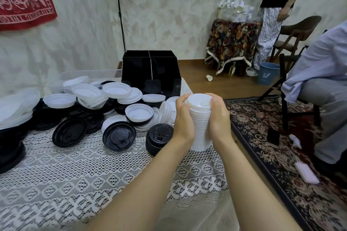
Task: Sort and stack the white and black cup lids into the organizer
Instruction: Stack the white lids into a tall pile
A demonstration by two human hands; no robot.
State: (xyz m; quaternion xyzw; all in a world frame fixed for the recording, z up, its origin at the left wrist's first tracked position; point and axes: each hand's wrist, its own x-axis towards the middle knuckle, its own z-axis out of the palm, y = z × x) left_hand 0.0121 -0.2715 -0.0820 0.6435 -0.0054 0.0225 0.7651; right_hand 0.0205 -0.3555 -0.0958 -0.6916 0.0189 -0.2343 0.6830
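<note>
Stack of ribbed white plastic lids [200,129], upright at lace-clothed table [75,165] edge, clasped by left hand [183,118] and right hand [219,118], fingers [180,99] curled round its sides. Black square four-compartment organizer [150,69] behind.

left hand [183,120]: fingers curled round the left side of the white lid stack [200,129] | right hand [219,118]: wrapped round the opposite side, palms facing | both bare forearms stretched forward, converging, wrists level, close together

Both hands [201,118] clasp white lid stack [200,127]
</note>
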